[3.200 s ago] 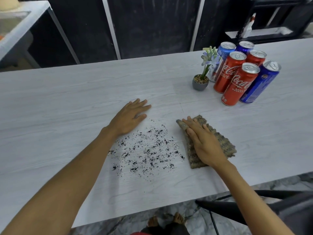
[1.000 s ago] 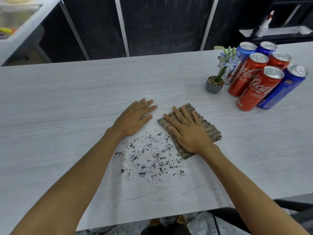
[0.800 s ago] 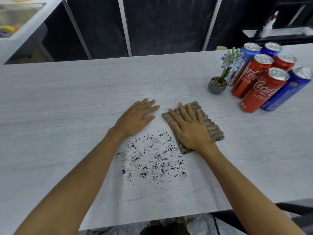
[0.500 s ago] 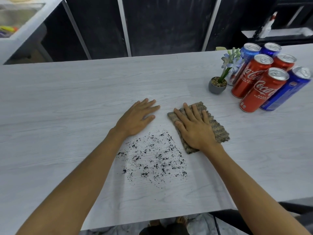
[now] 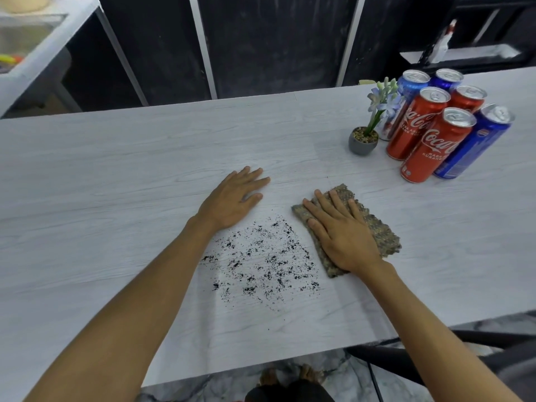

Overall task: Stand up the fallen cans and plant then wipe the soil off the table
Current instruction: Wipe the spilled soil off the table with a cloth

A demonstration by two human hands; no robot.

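Black soil (image 5: 262, 262) lies scattered on the pale wood-grain table (image 5: 116, 175), near its front edge. My right hand (image 5: 339, 233) presses flat on a speckled grey-brown cloth (image 5: 377, 230) just right of the soil. My left hand (image 5: 232, 198) rests flat and empty on the table just behind the soil, fingers spread. At the back right, several red and blue cans (image 5: 435, 143) stand upright in a cluster. A small grey pot with a pale-flowered plant (image 5: 364, 139) stands upright to their left.
A dark chair (image 5: 435, 361) sits below the table's front edge at the right. Black wall panels rise behind the table. A light counter (image 5: 37, 50) stands at the far left, and a spray bottle (image 5: 441, 44) on a dark shelf at the far right.
My right hand slid the cloth forward along the right side of the soil, then a little right and back toward me. My left hand stayed put. The soil patch looks the same.
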